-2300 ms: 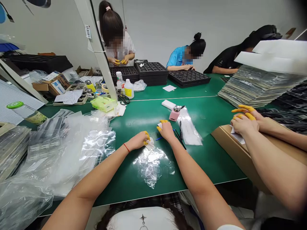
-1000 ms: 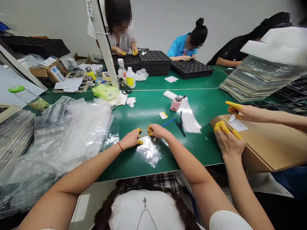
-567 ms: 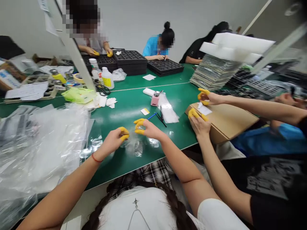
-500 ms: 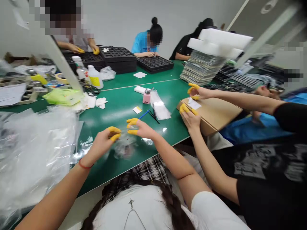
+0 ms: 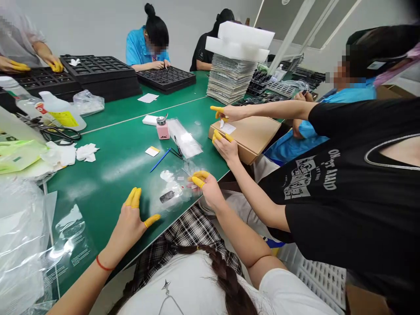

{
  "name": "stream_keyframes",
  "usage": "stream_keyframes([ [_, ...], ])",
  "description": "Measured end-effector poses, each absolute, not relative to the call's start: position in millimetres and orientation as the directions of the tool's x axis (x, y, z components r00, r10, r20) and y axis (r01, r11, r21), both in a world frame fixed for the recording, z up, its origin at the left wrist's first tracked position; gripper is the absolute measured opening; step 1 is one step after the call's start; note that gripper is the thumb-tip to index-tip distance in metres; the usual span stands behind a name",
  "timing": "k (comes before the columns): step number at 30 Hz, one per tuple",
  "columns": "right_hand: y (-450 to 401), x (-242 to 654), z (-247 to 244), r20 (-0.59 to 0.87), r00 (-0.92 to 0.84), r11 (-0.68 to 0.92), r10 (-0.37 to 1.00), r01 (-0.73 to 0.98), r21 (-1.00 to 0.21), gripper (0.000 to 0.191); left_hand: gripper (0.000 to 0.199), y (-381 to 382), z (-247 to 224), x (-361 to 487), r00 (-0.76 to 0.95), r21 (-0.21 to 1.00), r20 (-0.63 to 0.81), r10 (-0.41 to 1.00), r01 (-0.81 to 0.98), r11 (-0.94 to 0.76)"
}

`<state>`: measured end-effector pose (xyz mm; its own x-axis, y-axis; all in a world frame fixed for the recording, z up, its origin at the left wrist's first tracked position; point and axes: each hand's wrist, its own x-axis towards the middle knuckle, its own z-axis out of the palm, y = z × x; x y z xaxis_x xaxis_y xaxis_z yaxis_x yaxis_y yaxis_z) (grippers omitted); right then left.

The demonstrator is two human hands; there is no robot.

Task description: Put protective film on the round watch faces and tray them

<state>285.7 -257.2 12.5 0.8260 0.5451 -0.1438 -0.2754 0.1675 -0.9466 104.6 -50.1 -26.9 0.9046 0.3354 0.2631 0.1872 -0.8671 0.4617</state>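
Note:
My left hand (image 5: 128, 221), with yellow finger cots, is open over the green table, its fingers and thumb spread and holding nothing. My right hand (image 5: 211, 190), also in yellow finger cots, pinches a small clear plastic bag (image 5: 193, 168) near the table's front edge. Beside it, between both hands, other clear plastic bags (image 5: 179, 190) lie on the tabletop. A dark, rounded flat piece (image 5: 168, 197) shows among them. Just what sits inside the pinched bag is too small to make out.
Pens (image 5: 160, 159), a pink pump bottle (image 5: 162, 129) and a small white-and-yellow pad (image 5: 152, 151) lie beyond my hands. Large clear bags (image 5: 22, 236) cover the left. At right, a co-worker's hands (image 5: 226, 146) work on a cardboard box (image 5: 259, 133). Black trays (image 5: 167, 78) stand across the table.
The view has turned to the right. My hands, close together before, are now apart: the left has opened, and the right has moved rightward with a clear bag in its fingers.

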Motion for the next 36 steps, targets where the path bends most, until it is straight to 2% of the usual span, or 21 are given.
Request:
stream_keyframes([
  [3,-258,270,3,-0.229,0.826,0.209,0.515,-0.380,-0.901,0.041,0.086,-53,-42,111,0.936,0.307,0.251,0.245,0.163,-0.938],
  [8,-258,248,-3,-0.298,0.825,0.286,0.480,-0.468,-0.836,0.030,0.046,-41,-28,121,0.976,0.287,0.085,0.203,0.171,-0.942],
  [10,-269,246,-2,-0.304,0.840,0.317,0.449,-0.468,-0.825,0.031,0.048,-40,-20,127,0.979,0.290,0.076,0.192,0.162,-0.943],
  [14,-301,251,-3,-0.313,0.856,0.339,0.412,-0.463,-0.819,0.042,0.081,-47,-17,149,0.974,0.288,0.139,0.179,0.133,-0.948],
  [17,-318,256,-6,-0.326,0.850,0.326,0.414,-0.472,-0.819,0.046,0.086,-55,-20,173,0.980,0.298,0.143,0.138,0.090,-0.950],
  [19,-324,253,-7,-0.335,0.849,0.319,0.409,-0.477,-0.819,0.046,0.080,-62,-20,187,0.986,0.314,0.144,0.087,0.038,-0.949],
  [23,-328,242,-3,-0.340,0.854,0.334,0.395,-0.478,-0.812,0.044,0.053,-68,-18,203,0.990,0.344,0.128,-0.052,-0.094,-0.934],
  [26,-335,241,3,-0.335,0.859,0.366,0.387,-0.477,-0.799,0.044,0.040,-60,-18,217,0.988,0.337,0.099,-0.114,-0.141,-0.931],
  [28,-344,240,7,-0.326,0.864,0.393,0.385,-0.473,-0.789,0.044,0.038,-55,-18,226,0.978,0.309,0.103,-0.180,-0.203,-0.929],
  [30,-356,238,10,-0.315,0.871,0.420,0.377,-0.464,-0.780,0.043,0.047,-51,-17,233,0.946,0.270,0.199,-0.254,-0.303,-0.914],
  [32,-369,233,11,-0.308,0.881,0.444,0.359,-0.451,-0.774,0.042,0.053,-47,-17,236,0.915,0.284,0.259,-0.309,-0.378,-0.881],
  [34,-380,227,11,-0.305,0.893,0.463,0.329,-0.435,-0.772,0.041,0.046,-43,-18,239,0.919,0.342,0.215,-0.332,-0.389,-0.855],
  [36,-389,221,10,-0.304,0.906,0.477,0.295,-0.416,-0.774,0.041,0.033,-40,-19,240,0.946,0.392,0.099,-0.309,-0.323,-0.862],
])
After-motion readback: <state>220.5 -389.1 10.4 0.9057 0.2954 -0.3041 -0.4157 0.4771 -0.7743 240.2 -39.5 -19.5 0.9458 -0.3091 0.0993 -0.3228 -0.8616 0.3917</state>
